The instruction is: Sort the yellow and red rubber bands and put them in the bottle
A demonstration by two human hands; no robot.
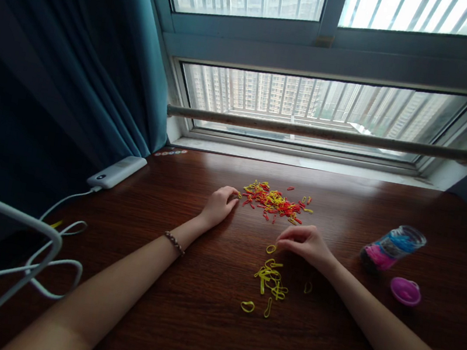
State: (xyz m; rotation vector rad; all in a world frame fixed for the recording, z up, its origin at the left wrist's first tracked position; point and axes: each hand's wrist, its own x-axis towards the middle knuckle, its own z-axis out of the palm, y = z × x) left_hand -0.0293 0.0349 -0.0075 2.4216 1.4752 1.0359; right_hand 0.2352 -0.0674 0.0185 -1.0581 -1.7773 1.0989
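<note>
My left hand (218, 206) rests at the left edge of a mixed pile of red and yellow rubber bands (274, 200), thumb and forefinger closed on a small yellow rubber band (239, 195). Nearer to me, my right hand (306, 243) is pinched, with another yellow rubber band (271, 249) at its fingertips. Below that hand lies a loose heap of yellow rubber bands (271, 278). Two single yellow bands lie closer to me, one of them a round loop (247, 307). A faint pale band (308, 287) sits to the right of the heap.
On the right of the brown wooden table (190, 334), a clear jar (393, 248) with blue and pink contents lies tilted by a purple lid (405, 291). At left are a white power bank (117, 172) with its cable, a thick white tube (10, 213) and a blue curtain (114, 61).
</note>
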